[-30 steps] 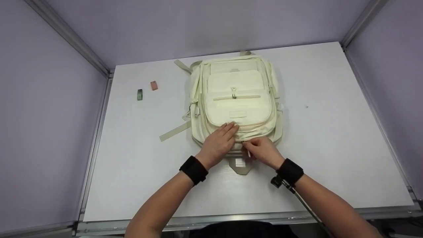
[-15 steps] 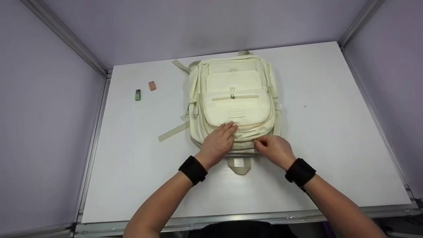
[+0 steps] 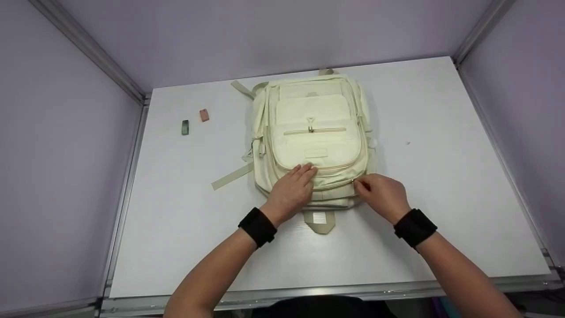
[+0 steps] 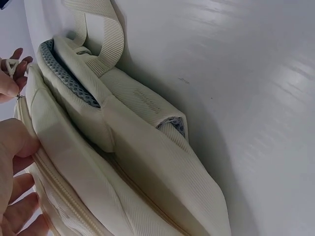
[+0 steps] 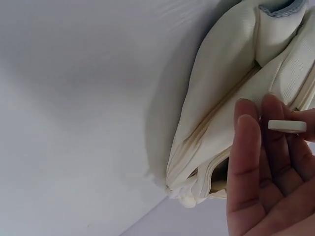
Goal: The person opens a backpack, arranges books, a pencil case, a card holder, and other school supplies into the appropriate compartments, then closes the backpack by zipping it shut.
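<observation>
Right hand (image 3: 385,194) slid toward backpack's (image 3: 316,143) right edge.

We can read no text, brand or number; the small rectangular patch (image 3: 316,153) on the front of the backpack (image 3: 314,108) is too faint for us.

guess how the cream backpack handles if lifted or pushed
The backpack will probably sag when lifted, since it looks soft and creased. Its loose side straps would likely dangle. Lying flat, front up, it seems unlikely to roll if pushed.
</observation>
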A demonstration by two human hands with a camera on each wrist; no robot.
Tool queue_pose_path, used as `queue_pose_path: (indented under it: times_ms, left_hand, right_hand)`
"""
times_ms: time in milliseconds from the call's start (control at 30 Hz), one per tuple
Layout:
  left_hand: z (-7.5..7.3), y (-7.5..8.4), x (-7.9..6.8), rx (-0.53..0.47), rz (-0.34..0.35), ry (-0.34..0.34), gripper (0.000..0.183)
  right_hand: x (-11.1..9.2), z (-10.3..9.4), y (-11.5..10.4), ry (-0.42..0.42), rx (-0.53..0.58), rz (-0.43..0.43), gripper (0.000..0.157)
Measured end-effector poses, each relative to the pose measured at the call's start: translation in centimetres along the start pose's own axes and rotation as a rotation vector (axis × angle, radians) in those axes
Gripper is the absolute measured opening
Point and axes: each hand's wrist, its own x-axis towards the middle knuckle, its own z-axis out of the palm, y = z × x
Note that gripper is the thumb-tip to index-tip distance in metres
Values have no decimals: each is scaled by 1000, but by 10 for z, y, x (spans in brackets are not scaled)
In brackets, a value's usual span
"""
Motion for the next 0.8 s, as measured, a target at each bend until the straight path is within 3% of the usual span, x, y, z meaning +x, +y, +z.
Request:
queue_pose_path:
  times_ms: [400, 667, 800]
  left_hand:
    - [-7, 9, 11, 26, -41, -36, 17]
    - [-6, 41, 61, 65, 55, 3, 17]
    - [3, 52, 80, 131, 39, -71, 26]
  right_hand:
    - [-1, 8, 8, 101, -44, -78, 16]
    - [-2, 9, 10, 108, -62, -67, 11]
    - [-2, 10, 9, 83, -69, -61, 12]
